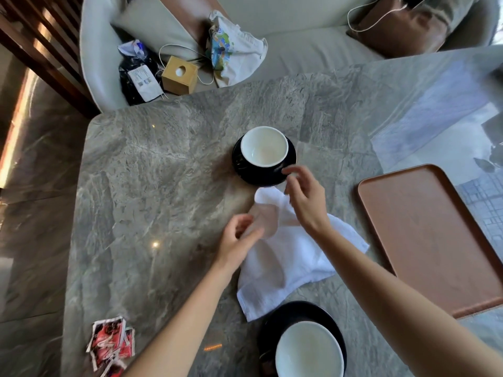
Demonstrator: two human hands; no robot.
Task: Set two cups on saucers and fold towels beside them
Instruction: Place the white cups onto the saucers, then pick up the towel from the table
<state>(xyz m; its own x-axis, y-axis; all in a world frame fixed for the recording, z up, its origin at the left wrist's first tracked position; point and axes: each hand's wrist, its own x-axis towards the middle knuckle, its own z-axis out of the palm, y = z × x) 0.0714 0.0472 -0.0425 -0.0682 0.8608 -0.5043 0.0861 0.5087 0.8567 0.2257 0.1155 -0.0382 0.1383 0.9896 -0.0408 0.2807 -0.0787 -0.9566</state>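
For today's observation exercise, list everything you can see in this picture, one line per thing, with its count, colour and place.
table: one, grey marble, fills the middle
cups: two, white inside, each on a saucer, one far, one near
saucers: two, black, under the cups
towel: one, white, unfolded, between the cups
tray: one, brown, right side of table
packets: a few, red, near left corner
wooden box: one, tan, on the seat beyond
printed bag: one, white with colours, on the seat
dark bag: one, black, beside the box
left hand: at the towel's left edge
right hand: over the towel's far end
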